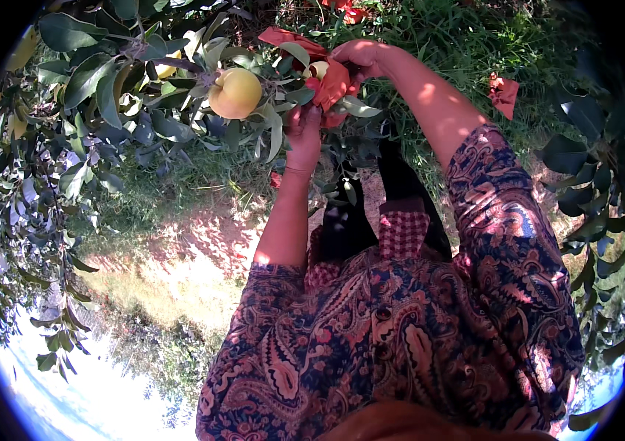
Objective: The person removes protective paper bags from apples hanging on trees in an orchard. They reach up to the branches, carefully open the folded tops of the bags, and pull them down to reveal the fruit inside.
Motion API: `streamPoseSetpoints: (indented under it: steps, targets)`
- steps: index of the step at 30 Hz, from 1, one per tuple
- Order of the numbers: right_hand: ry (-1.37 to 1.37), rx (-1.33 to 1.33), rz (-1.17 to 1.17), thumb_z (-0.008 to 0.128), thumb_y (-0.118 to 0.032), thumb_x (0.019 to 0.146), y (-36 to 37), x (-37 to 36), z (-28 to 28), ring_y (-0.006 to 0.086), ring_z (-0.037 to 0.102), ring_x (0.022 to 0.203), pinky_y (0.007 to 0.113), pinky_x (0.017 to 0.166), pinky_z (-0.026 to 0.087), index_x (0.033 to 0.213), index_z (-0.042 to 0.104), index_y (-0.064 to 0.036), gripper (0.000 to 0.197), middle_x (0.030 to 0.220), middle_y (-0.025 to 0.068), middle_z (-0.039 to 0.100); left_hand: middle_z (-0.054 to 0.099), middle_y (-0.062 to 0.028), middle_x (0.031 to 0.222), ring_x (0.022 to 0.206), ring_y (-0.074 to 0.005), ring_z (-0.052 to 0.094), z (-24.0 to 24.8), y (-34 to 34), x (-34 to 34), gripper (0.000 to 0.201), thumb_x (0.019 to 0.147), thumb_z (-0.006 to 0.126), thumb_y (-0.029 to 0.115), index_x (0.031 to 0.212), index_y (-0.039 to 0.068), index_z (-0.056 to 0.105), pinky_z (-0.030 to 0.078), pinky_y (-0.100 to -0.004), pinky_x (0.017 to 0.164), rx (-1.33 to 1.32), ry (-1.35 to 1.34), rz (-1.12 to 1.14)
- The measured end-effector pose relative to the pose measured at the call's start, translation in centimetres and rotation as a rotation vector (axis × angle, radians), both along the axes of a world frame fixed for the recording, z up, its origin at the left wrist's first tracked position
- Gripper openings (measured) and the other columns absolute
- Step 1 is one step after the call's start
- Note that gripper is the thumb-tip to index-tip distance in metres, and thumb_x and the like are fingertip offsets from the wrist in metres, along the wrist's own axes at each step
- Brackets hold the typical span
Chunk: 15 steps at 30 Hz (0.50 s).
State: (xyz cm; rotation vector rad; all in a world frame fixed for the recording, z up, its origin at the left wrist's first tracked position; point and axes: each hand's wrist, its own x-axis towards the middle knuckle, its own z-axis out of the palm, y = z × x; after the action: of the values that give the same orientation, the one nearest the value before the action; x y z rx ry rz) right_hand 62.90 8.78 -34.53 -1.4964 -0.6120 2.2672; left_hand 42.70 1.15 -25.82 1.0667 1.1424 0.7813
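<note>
A torn red paper wrapper [333, 84] hangs on the apple branch, partly around a pale apple [318, 70] that shows through its opening. My right hand [362, 59] grips the paper's far right side, its fingertips partly hidden behind the paper. From below, my left hand [304, 138] pinches the wrapper's lower left edge with bent fingers. Just left of the wrapper, a bare yellow apple [235, 93] hangs among the leaves and touches neither hand.
Leafy apple branches [92, 81] fill the left side, and more leaves [584, 162] hang at the right. Another yellow apple [168, 65] sits partly behind leaves. A red paper scrap [503, 95] lies on the grass, with more red paper [353, 13] farther off.
</note>
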Motion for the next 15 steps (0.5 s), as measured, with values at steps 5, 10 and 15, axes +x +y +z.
streamPoseSetpoints:
  steps: [5,10,15]
  targets:
    - [0.043,-0.082,-0.181,0.052,-0.026,0.092,-1.9,1.5,-0.6,0.0114,0.061,0.08,0.029,0.07,0.049,0.104,0.062,-0.0119,0.021,0.088,0.0029,0.064,0.064,-0.0063,0.089,0.072,-0.0144,0.061,-1.4,1.6,-1.1,0.018,0.09,0.052,0.007,0.105,-0.002,0.058,0.051,-0.0285,0.069,-0.107,0.157,-0.07]
    - [0.018,0.164,-0.345,0.054,-0.018,0.089,-2.9,0.2,-1.6,0.0143,0.063,0.085,0.03,0.073,0.05,0.104,0.062,-0.0097,0.019,0.093,0.005,0.065,0.065,-0.0064,0.086,0.073,-0.0131,0.063,-0.9,1.7,-0.4,0.019,0.094,0.053,0.015,0.105,0.0,0.057,0.051,-0.0262,0.064,-0.197,0.076,0.006]
    - [0.088,-0.173,-1.266,0.047,-0.02,0.094,-5.7,4.6,-3.8,0.011,0.057,0.074,0.03,0.073,0.046,0.099,0.061,-0.0094,0.018,0.089,0.001,0.061,0.061,-0.0099,0.103,0.087,-0.0193,0.064,-1.6,1.7,-0.4,0.022,0.095,0.046,0.006,0.113,-0.003,0.055,0.052,-0.0297,0.075,0.0,-0.04,-0.03]
